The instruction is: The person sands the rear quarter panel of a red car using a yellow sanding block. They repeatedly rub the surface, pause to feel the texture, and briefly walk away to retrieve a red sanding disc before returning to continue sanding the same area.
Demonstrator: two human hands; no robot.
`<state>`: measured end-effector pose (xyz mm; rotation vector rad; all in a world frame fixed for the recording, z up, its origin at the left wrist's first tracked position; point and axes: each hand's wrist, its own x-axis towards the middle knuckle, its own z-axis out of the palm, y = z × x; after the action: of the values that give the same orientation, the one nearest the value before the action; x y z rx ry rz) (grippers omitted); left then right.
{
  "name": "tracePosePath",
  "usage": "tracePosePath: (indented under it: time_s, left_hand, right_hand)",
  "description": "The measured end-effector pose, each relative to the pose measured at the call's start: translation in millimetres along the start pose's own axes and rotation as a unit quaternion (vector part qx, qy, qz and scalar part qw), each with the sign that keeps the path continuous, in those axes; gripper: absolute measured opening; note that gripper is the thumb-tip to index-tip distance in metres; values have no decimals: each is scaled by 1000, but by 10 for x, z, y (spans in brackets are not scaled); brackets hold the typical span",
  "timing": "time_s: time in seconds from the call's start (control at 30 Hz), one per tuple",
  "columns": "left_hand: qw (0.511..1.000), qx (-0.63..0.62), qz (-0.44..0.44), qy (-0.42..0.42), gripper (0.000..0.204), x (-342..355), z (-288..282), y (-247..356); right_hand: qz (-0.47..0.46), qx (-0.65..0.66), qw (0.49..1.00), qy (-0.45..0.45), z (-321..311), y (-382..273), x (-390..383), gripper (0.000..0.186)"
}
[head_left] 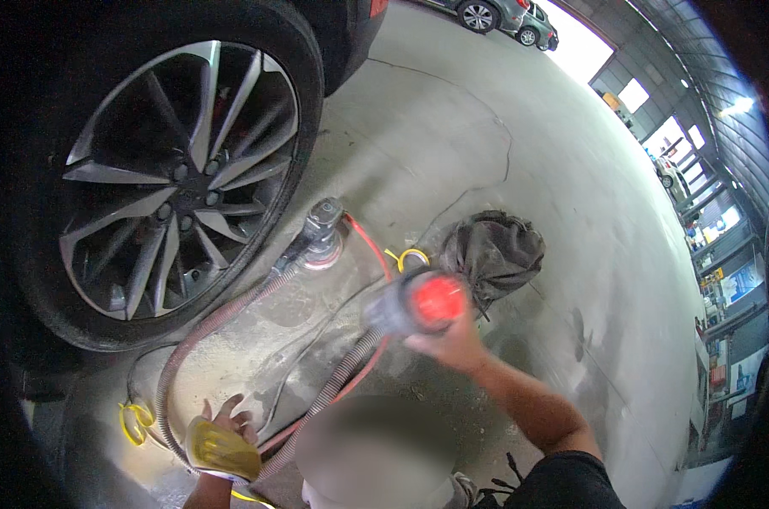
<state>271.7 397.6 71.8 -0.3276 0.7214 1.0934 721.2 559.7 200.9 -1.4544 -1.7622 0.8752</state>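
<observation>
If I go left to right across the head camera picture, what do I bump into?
Yellow loop, yellow-gloved left hand, grey power tool, blurry red-and-grey thing held in the right hand, dark crumpled bundle, faraway white car.

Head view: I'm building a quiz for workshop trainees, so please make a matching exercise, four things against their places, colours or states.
Column one:
1. Sander
2. Bundle
3. Left hand
4. Right hand

Column two:
A. dark grey, crumpled
B. gripping a blurred grey thing with a red end
C. beside the wheel
D. in a yellow glove, fingertips bare

Pairs: 1-C, 2-A, 3-D, 4-B
</observation>
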Motion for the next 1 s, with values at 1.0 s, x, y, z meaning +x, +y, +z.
tracePosePath:
  time_s: [1.0]
  left_hand:
    - [973, 31, 166, -158, 52, -333, 734, 161]
  right_hand:
    - [28, -195, 958, -207, 687, 628, 392, 69]
